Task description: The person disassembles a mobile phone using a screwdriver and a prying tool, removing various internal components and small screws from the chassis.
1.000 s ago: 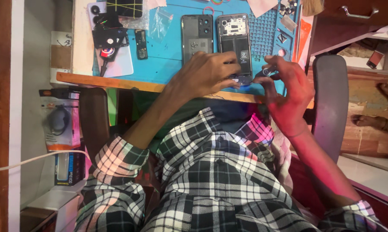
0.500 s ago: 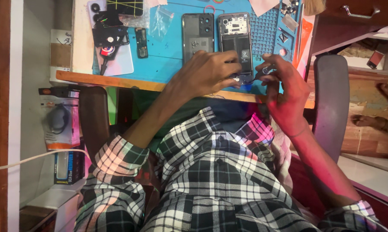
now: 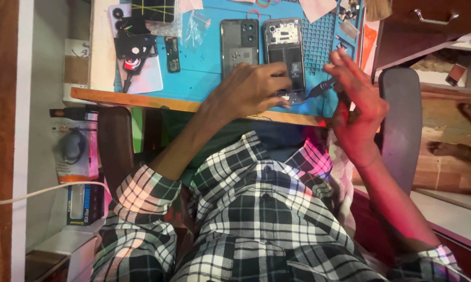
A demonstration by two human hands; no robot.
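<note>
the left hand (image 3: 251, 91) sits in the upper middle of the frame, palm down with fingers curled, pressing on the lower end of an opened black smartphone with its back removed and circuit board showing (image 3: 285, 49); it rests on the phone rather than closing around it; the phone lies flat on a blue silicone work mat (image 3: 204, 78) near the top centre, just above the wooden edge of the desk (image 3: 141, 100); the right hand (image 3: 355, 104) is at the upper right, fingers half spread, with thumb and forefinger pinched on a slim dark screwdriver-like tool (image 3: 321, 87) whose tip points left toward the phone's bottom edge; just beside the open phone, to its left, lies a dark grey phone back cover with camera cut-outs (image 3: 239, 44); further left on the mat are a small black phone part (image 3: 172, 54) and a crumpled clear plastic bag (image 3: 196, 31); in the upper left a black clamp-like gadget with a red spot (image 3: 133, 49) lies on a pale phone-shaped slab; the lower frame is filled by a black-and-white checked shirt (image 3: 261, 219).
</note>
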